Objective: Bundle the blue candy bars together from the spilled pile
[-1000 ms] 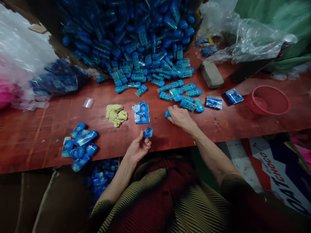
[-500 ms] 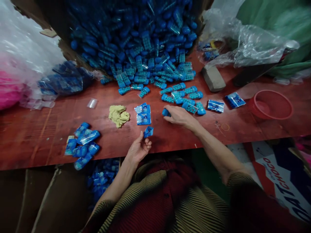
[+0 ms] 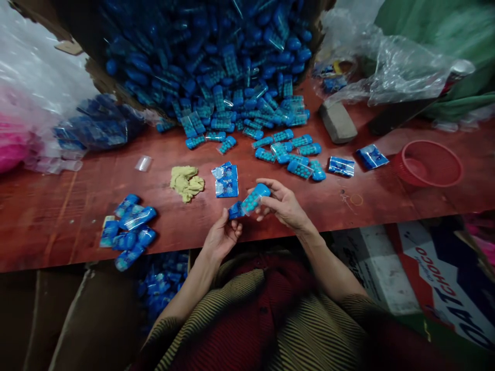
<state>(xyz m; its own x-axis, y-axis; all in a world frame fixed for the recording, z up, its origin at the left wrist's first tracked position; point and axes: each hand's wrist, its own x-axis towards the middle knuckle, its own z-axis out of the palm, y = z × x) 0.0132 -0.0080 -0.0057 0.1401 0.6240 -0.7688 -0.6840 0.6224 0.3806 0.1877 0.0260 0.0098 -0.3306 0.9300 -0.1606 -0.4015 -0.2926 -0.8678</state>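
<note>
My left hand (image 3: 220, 236) pinches a small blue paper label (image 3: 234, 210) above the near edge of the red wooden table (image 3: 69, 206). My right hand (image 3: 284, 203) holds a blue capsule-shaped packet (image 3: 255, 198) in clear wrap, tilted, its lower end close to the label. A small stack of blue printed labels (image 3: 225, 181) lies flat on the table just behind both hands. Loose blue packets (image 3: 288, 149) lie scattered behind my right hand.
A huge heap of blue packets (image 3: 216, 56) spills from a cardboard box at the back. Wrapped packets (image 3: 129, 229) are piled at the near left. A yellow rag (image 3: 186, 182), a grey block (image 3: 337, 121), a red basket (image 3: 429, 164) and clear plastic bags (image 3: 390, 62) surround the spot.
My right hand picked a blue packet off the table and brought it back toward my left hand, which kept the label in about the same place.
</note>
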